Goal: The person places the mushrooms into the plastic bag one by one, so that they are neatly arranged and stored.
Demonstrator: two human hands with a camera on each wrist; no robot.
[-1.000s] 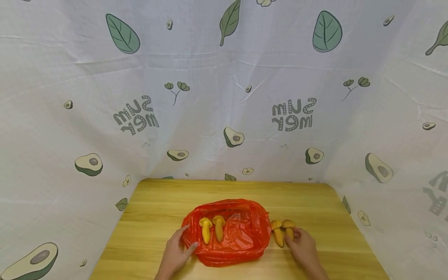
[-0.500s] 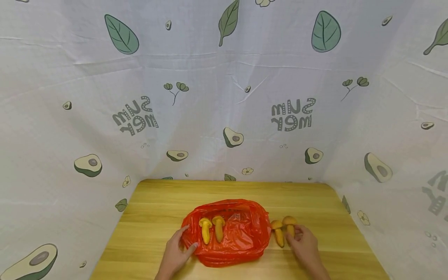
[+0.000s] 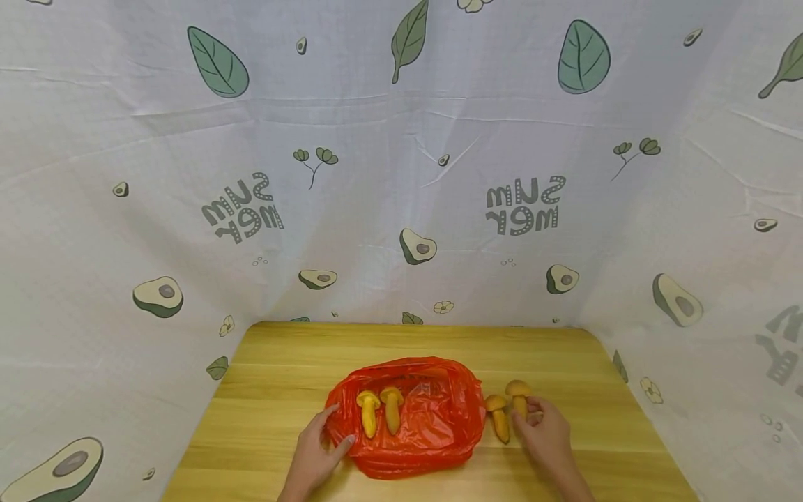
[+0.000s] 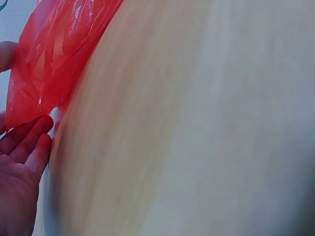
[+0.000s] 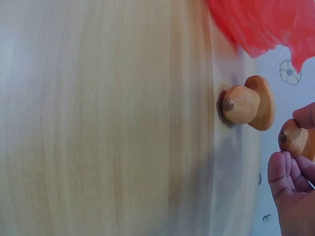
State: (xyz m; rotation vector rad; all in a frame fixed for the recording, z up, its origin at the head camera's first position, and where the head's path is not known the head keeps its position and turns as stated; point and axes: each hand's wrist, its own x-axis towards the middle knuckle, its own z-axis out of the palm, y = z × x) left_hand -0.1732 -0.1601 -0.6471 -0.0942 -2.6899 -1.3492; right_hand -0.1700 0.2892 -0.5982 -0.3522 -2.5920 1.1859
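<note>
A crinkled red plastic bag [image 3: 426,425] lies spread with its mouth wide on the wooden table. Two mushrooms rest side by side inside its left half, a yellow mushroom [image 3: 369,413] and a browner mushroom [image 3: 392,410]. My left hand [image 3: 316,446] holds the bag's left edge, thumb toward the front; the left wrist view shows the fingers [image 4: 37,142] against the red plastic. To the right, my right hand [image 3: 544,434] pinches an orange-brown mushroom [image 3: 518,390] by its stem, cap away from me. Beside it, another mushroom [image 3: 498,418] lies on the table near the bag's right side.
The light wooden table [image 3: 282,355] extends around the bag on all sides. A white cloth [image 3: 376,209] printed with avocados and leaves hangs behind the table and along both sides.
My right hand has raised the mushroom it pinches slightly away from the one beside it, up and a little right in the head view. The left hand and bag have stayed put.
</note>
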